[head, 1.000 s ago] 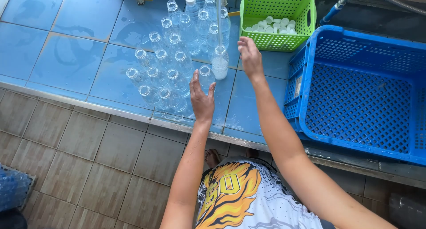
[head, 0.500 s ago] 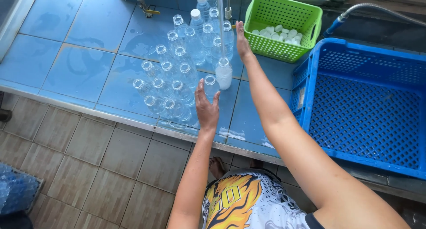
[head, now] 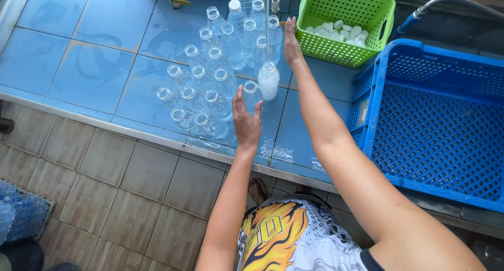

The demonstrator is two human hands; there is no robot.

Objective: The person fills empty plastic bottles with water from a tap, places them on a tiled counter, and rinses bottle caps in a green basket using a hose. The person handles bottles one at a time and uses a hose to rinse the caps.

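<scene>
Left hand (head: 247, 121) spread open against a clear plastic bottle (head: 251, 94) at frame centre on the wet blue tabletop (head: 79, 71), right hand (head: 290, 40) open above; bottle likely light, thin-walled, slippery, best gripped mid-body.

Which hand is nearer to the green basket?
Right. The right hand reaches up beside the green basket, almost at its left wall; the left hand rests lower, among the bottles.
</scene>
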